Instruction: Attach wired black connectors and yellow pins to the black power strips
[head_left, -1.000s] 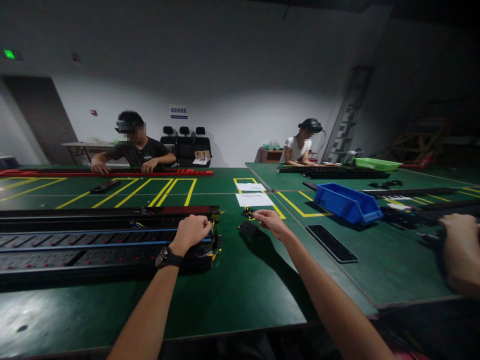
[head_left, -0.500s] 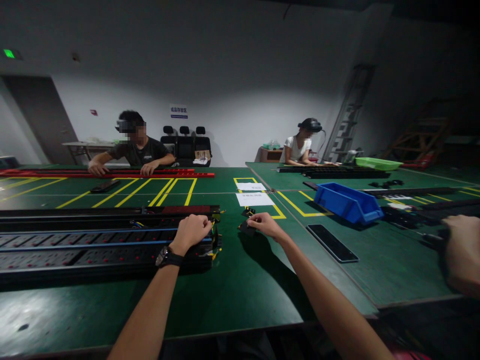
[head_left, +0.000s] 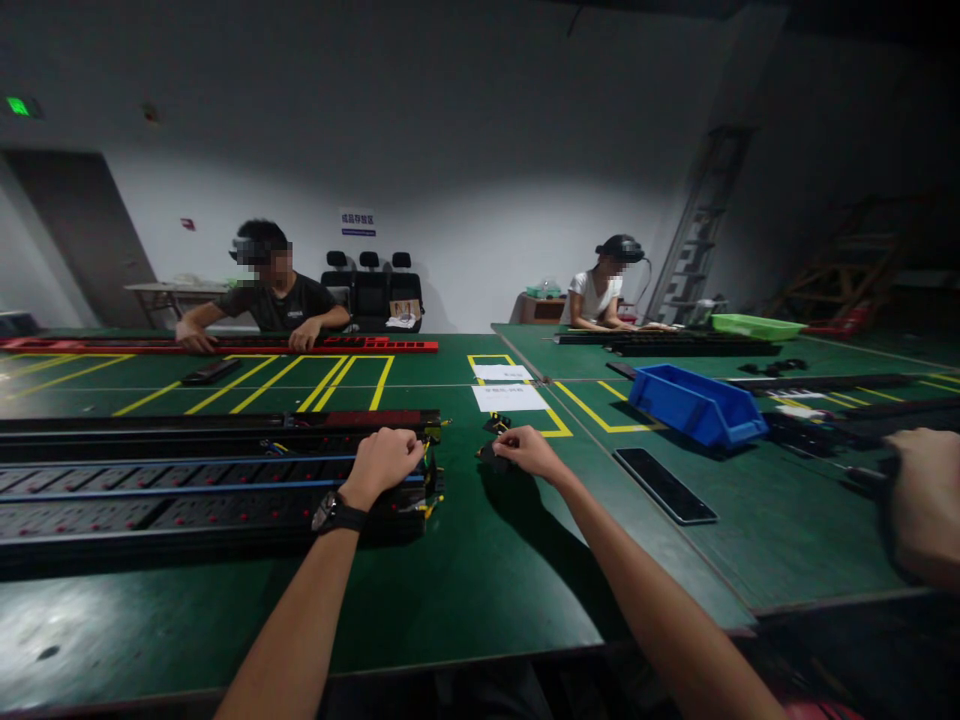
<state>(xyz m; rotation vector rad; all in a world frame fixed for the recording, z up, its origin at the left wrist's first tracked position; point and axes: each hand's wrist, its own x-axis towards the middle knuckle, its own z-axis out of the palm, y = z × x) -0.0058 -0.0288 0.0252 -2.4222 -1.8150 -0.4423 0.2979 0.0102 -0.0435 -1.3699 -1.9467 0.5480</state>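
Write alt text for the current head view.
A person's right hand is at a small black part on a green table; the left hand rests on long black rails. A blue bin stands farther right.

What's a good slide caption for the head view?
Left hand on long black strips, right hand at a small black part on a green table.
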